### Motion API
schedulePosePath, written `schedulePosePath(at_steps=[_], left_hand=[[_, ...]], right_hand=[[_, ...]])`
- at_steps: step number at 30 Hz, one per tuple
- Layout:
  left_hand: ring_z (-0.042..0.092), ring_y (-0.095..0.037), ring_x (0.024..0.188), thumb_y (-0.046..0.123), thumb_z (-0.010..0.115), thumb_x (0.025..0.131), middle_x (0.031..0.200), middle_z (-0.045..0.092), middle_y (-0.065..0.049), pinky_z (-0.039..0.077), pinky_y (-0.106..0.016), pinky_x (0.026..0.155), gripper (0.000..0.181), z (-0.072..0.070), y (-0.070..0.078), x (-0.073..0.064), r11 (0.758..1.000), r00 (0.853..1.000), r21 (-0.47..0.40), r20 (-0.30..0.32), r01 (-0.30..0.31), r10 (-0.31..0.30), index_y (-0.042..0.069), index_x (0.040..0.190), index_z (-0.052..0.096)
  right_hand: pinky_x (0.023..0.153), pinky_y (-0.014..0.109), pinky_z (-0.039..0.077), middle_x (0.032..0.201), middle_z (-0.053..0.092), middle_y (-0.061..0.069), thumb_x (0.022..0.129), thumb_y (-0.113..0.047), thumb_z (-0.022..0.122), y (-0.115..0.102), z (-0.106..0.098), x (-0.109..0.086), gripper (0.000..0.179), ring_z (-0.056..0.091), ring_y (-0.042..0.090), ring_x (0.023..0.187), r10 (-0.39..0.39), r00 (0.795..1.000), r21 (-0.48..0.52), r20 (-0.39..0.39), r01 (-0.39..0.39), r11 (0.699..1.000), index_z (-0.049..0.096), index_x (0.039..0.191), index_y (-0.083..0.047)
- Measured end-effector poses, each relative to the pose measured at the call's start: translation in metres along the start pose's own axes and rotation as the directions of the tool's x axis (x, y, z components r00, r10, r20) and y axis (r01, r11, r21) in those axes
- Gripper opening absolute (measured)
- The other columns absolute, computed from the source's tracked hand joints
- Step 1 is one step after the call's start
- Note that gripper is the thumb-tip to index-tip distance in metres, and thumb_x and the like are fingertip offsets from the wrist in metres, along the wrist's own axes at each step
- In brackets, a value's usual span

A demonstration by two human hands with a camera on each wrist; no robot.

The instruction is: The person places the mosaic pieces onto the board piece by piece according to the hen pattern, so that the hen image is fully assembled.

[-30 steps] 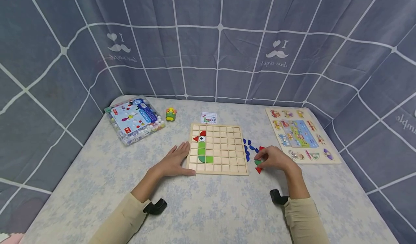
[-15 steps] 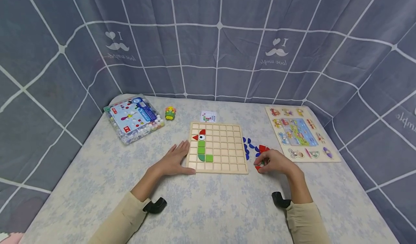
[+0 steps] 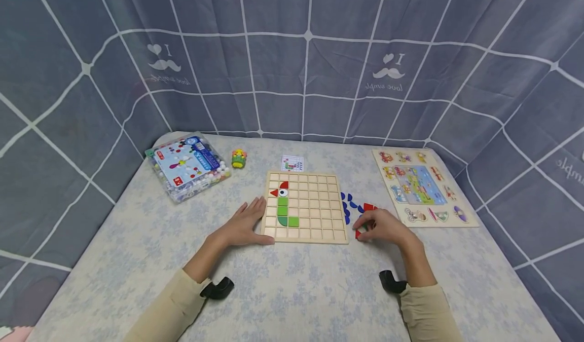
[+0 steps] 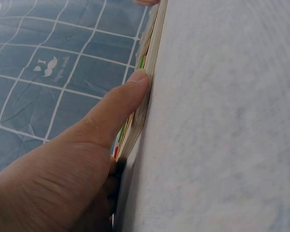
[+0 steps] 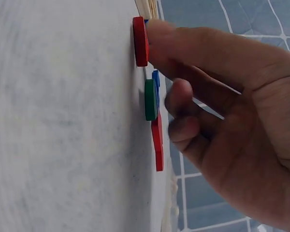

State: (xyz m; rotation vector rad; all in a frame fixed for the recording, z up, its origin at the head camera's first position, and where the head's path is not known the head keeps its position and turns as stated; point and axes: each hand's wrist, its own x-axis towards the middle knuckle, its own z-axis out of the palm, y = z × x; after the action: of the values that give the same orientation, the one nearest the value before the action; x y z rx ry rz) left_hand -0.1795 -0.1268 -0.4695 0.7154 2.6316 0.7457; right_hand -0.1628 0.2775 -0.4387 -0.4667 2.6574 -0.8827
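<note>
In the head view my left hand [image 3: 245, 224] lies at the lower left corner of a wooden grid board [image 3: 315, 235]. Its fingers are spread along the left edge, and the thumb [image 4: 128, 92] presses against the board's near side. Set in the grid are a red quarter piece, a red triangle, a round eye tile [image 3: 283, 193], green squares [image 3: 283, 211] and a green quarter piece [image 3: 283, 221]. Right of the board, my right hand [image 3: 385, 227] pinches a red triangle [image 5: 140, 42] at the tabletop. A green piece [image 5: 150, 100] lies beside the curled fingers, partly hidden in the head view.
Several blue pieces [image 3: 347, 213] lie along the board's right edge, with red pieces [image 3: 368, 207] behind the right hand. A pattern card [image 3: 292, 163] lies behind the board. Farther out are a bead box [image 3: 187, 164], a small toy figure [image 3: 239, 158] and a picture puzzle [image 3: 438, 223].
My right hand has moved from the green piece to the red triangle, which has shifted slightly left toward the board. The left hand stays on the board's corner.
</note>
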Motion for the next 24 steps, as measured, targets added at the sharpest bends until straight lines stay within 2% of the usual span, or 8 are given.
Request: schedulePosePath(at_steps=[5, 15, 24], left_hand=[[0.002, -0.031, 0.153, 0.06, 0.072, 0.078, 0.165, 0.004, -0.014, 0.004, -0.054, 0.123, 0.116, -0.0002, 0.0015, -0.001, 1.0, 1.0, -0.007, -0.002, -0.002, 0.002, 0.002, 0.156, 0.009], [0.003, -0.032, 0.153, 0.058, 0.073, 0.078, 0.164, 0.005, -0.016, 0.004, -0.054, 0.123, 0.115, -0.0018, 0.0037, -0.002, 1.0, 1.0, -0.014, -0.006, -0.009, 0.008, 0.0, 0.155, 0.01], [0.003, -0.031, 0.153, 0.059, 0.073, 0.078, 0.164, 0.006, -0.016, 0.004, -0.054, 0.123, 0.115, -0.0006, 0.002, -0.0012, 1.0, 1.0, -0.01, -0.008, -0.004, 0.004, 0.001, 0.155, 0.01]], right_hand=[[0.057, 0.021, 0.042, 0.077, 0.062, 0.0, 0.077, -0.006, 0.078, -0.0004, 0.0021, -0.0003, 0.016, 0.049, 0.011, 0.065, -0.031, 0.999, 0.011, 0.019, 0.031, 0.999, 0.077, 0.093, -0.01], [0.06, 0.023, 0.042, 0.082, 0.066, 0.001, 0.076, -0.013, 0.081, -0.0022, 0.0033, 0.0002, 0.017, 0.049, 0.012, 0.07, 0.013, 1.0, -0.061, -0.022, -0.014, 0.998, 0.077, 0.092, -0.009], [0.06, 0.023, 0.043, 0.08, 0.066, 0.0, 0.076, -0.017, 0.081, -0.0004, 0.0056, 0.0018, 0.016, 0.049, 0.012, 0.07, 0.017, 0.999, -0.058, -0.038, -0.019, 0.998, 0.077, 0.09, -0.01]])
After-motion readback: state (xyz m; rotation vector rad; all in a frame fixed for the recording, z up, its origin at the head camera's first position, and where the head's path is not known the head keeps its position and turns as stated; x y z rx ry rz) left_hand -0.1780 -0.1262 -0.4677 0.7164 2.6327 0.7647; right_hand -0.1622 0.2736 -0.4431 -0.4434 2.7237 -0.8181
